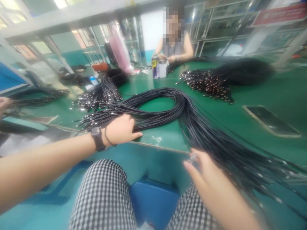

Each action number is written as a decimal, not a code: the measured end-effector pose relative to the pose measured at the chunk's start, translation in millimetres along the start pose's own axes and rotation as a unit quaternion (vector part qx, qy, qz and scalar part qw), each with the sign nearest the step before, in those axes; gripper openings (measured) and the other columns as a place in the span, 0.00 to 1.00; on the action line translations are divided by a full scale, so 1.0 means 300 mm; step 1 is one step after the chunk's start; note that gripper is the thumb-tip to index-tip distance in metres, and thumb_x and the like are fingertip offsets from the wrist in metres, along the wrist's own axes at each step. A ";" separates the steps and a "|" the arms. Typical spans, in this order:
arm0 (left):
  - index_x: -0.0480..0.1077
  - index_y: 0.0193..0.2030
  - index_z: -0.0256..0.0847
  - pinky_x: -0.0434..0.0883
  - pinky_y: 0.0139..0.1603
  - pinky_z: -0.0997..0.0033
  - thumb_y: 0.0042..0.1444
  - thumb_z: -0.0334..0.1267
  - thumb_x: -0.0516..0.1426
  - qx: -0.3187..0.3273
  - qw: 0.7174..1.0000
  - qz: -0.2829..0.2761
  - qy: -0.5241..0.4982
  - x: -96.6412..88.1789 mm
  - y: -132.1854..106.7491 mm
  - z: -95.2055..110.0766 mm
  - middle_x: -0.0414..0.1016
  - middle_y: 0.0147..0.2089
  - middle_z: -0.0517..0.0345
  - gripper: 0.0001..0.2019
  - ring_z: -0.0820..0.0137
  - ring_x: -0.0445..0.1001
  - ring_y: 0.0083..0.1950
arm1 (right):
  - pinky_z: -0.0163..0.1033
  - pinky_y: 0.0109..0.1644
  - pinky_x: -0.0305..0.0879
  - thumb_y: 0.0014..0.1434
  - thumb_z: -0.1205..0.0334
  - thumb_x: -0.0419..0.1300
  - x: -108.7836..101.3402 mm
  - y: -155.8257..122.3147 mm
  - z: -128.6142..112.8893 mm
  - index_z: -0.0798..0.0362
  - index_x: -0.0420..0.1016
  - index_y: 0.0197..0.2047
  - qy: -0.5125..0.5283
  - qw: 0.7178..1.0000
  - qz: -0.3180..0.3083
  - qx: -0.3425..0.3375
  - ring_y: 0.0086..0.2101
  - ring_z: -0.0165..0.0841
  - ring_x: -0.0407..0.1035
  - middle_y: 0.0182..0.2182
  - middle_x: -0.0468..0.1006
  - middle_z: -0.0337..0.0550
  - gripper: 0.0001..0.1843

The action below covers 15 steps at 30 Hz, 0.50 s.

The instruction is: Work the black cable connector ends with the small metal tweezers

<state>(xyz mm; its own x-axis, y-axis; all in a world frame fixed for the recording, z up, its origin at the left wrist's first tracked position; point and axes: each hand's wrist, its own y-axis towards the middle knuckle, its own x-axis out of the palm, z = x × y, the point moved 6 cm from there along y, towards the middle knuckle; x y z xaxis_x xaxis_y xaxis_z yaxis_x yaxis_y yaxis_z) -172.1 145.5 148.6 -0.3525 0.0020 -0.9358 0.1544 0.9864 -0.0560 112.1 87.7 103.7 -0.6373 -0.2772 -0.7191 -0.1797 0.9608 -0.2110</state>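
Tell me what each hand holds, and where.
Left hand rests on black cables, gripping nothing; right hand seems to pinch something small, shiny, too blurred to tell.

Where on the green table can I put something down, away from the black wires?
Green bench top shows along the front edge, between the left hand and right hand. Another bare patch sits right of the black cable bundle, before the dark flat panel. Cables crowd the right hand.

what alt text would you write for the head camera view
A seated person's left hand rests on a looped bundle of black cables with metal-tipped ends on a green workbench, while the right hand pinches something small and clear beside the strands. Across the bench, a co-worker sits beside a spray can.
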 end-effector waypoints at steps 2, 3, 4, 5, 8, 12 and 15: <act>0.72 0.39 0.34 0.69 0.39 0.61 0.60 0.60 0.47 -0.001 1.000 -0.008 -0.005 0.002 -0.016 0.018 0.75 0.40 0.40 0.28 0.55 0.75 0.39 | 0.51 0.48 0.72 0.64 0.47 0.45 0.002 0.001 0.002 0.48 0.60 0.59 -0.002 1.000 0.000 0.005 0.53 0.47 0.71 0.58 0.72 0.51 0.25; 0.72 0.41 0.34 0.69 0.36 0.62 0.60 0.58 0.47 -0.004 1.000 -0.013 -0.008 0.003 -0.020 0.021 0.76 0.38 0.41 0.27 0.56 0.75 0.36 | 0.50 0.47 0.73 0.65 0.47 0.45 0.002 0.002 0.002 0.48 0.60 0.59 -0.002 1.000 0.001 0.004 0.53 0.47 0.72 0.57 0.73 0.51 0.25; 0.71 0.44 0.34 0.69 0.34 0.62 0.61 0.58 0.47 -0.008 1.000 -0.017 -0.010 0.003 -0.022 0.022 0.76 0.36 0.43 0.27 0.57 0.75 0.33 | 0.49 0.45 0.73 0.65 0.47 0.45 0.002 0.001 0.001 0.49 0.61 0.59 -0.002 1.000 0.002 0.003 0.52 0.46 0.72 0.56 0.74 0.52 0.24; 0.70 0.47 0.34 0.68 0.32 0.63 0.60 0.58 0.47 -0.012 1.000 -0.019 -0.012 0.002 -0.022 0.019 0.76 0.34 0.45 0.27 0.57 0.75 0.32 | 0.48 0.44 0.74 0.65 0.47 0.45 0.001 0.001 0.000 0.49 0.61 0.59 -0.001 1.000 0.003 -0.001 0.52 0.46 0.73 0.55 0.75 0.52 0.24; 0.70 0.53 0.37 0.69 0.38 0.61 0.59 0.60 0.49 -0.006 1.000 -0.013 -0.017 -0.008 -0.008 0.006 0.76 0.39 0.44 0.29 0.53 0.74 0.41 | 0.45 0.39 0.74 0.64 0.48 0.45 -0.003 -0.004 -0.006 0.51 0.61 0.59 -0.010 1.000 0.003 -0.020 0.48 0.45 0.75 0.50 0.78 0.53 0.25; 0.75 0.46 0.38 0.68 0.47 0.57 0.53 0.66 0.52 0.013 1.000 0.002 -0.024 -0.015 0.022 -0.012 0.72 0.50 0.40 0.32 0.49 0.68 0.51 | 0.46 0.37 0.74 0.63 0.48 0.43 -0.011 -0.005 -0.016 0.52 0.61 0.59 -0.036 0.999 0.002 -0.035 0.41 0.45 0.78 0.44 0.81 0.52 0.26; 0.76 0.41 0.35 0.68 0.49 0.56 0.50 0.69 0.52 0.014 0.999 0.005 -0.034 -0.008 0.036 -0.011 0.74 0.47 0.38 0.35 0.49 0.70 0.50 | 0.46 0.33 0.74 0.62 0.47 0.43 -0.011 0.006 -0.025 0.51 0.63 0.55 -0.033 0.999 -0.008 -0.037 0.36 0.46 0.79 0.40 0.82 0.51 0.24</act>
<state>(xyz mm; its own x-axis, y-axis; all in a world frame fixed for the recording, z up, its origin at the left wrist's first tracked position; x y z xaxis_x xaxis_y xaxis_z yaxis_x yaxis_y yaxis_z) -172.6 156.7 151.3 -0.2880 -0.0009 -0.9576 0.1834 0.9814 -0.0561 108.2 90.3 110.6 -0.5830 -0.2906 -0.7587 -0.2463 0.9531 -0.1759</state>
